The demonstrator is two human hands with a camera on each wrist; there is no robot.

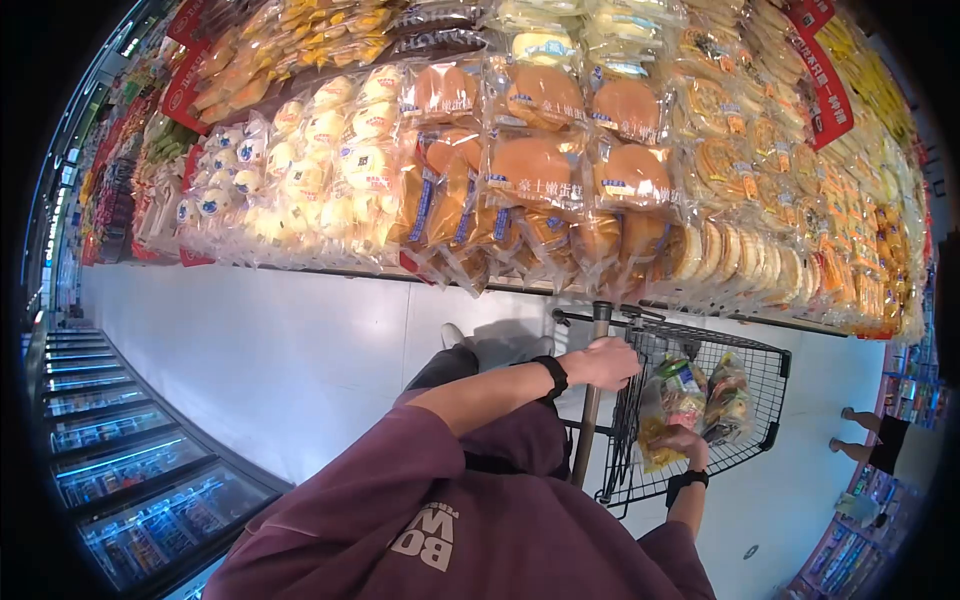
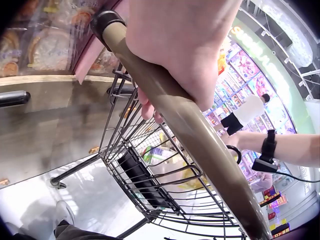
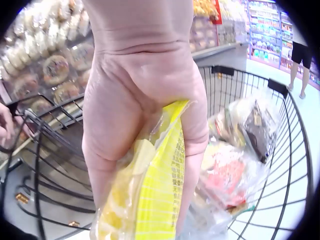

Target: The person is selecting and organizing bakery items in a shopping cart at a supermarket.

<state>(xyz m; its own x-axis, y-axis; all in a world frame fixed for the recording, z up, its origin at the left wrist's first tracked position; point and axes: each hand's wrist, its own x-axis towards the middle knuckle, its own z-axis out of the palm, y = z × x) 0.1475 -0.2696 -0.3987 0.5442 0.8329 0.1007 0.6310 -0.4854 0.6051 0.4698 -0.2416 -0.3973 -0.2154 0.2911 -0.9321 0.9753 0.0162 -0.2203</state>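
Yellow packet point(image 3: 164, 192) in right fingers point(image 3: 195, 172), near bagged goods point(image 3: 227, 175) in cart point(image 3: 277, 87)

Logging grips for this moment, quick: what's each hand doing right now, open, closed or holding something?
Left hand: closed round the cart's brown handle.
Right hand: closed, holding a yellow-and-clear bag.

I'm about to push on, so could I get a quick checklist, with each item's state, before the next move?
1. Left hand on the cart handle: ok, it grips it.
2. Right hand free: not ok, it holds the yellow packet.
3. Other bags inside the cart: ok, they lie within its wire sides.
4. Person in black shorts clear of the cart: ok, standing apart.
5. Yellow packet sealed: cannot tell, the hand hides part of it.
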